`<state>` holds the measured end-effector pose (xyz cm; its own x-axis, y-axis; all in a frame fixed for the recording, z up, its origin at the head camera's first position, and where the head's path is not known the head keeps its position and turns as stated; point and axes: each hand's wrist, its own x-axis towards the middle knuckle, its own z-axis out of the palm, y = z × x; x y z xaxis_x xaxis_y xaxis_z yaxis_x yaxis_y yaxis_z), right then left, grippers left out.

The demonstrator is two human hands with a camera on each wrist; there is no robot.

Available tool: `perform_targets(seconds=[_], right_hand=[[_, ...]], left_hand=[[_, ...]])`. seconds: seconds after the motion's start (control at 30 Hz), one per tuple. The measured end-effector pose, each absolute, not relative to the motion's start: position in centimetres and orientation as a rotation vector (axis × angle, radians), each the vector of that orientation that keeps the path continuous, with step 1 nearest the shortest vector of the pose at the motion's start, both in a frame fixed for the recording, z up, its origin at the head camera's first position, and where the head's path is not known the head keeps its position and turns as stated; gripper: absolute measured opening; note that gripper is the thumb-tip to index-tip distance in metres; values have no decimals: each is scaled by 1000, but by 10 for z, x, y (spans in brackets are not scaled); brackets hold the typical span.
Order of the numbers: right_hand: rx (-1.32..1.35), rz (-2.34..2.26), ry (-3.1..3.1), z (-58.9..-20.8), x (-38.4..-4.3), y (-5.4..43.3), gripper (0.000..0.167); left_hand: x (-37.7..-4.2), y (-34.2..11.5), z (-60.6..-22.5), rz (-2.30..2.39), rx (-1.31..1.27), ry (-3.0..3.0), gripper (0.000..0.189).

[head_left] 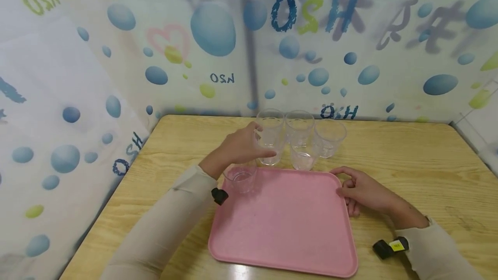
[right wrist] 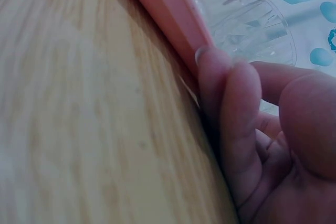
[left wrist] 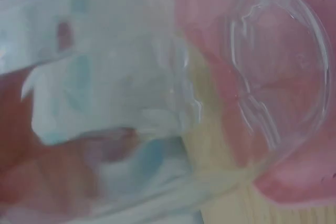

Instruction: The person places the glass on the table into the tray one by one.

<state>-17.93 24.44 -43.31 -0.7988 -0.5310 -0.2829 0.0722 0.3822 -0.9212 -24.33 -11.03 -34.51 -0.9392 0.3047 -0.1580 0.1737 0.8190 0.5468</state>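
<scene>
My left hand reaches to the left-hand clear glass of a group behind the tray. The thumb extends across the front of that glass, and the fingers bend at its left side. Under this wrist, another clear glass stands on the far left corner of the pink tray. It fills much of the left wrist view, where its rim is close to the camera. My right hand pinches the tray's right edge near the far corner; in the right wrist view its fingertips are against the rim.
More clear glasses stand close together behind the tray: one at the back, one in front of it and one at the right. The wooden table ends at a patterned curtain behind and at the left.
</scene>
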Motion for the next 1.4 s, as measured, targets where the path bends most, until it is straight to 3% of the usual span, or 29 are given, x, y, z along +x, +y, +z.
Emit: perform_targets(seconds=[0.53,1.4], right_hand=[[-385,-1395,2112,-435,-181,245,54],[-374,-1408,2105,-431,-179,245,57]], left_hand=[[-220,-123,-312,1153,454,2755,93],[-146,-155,-289,1200,497,2807,91]])
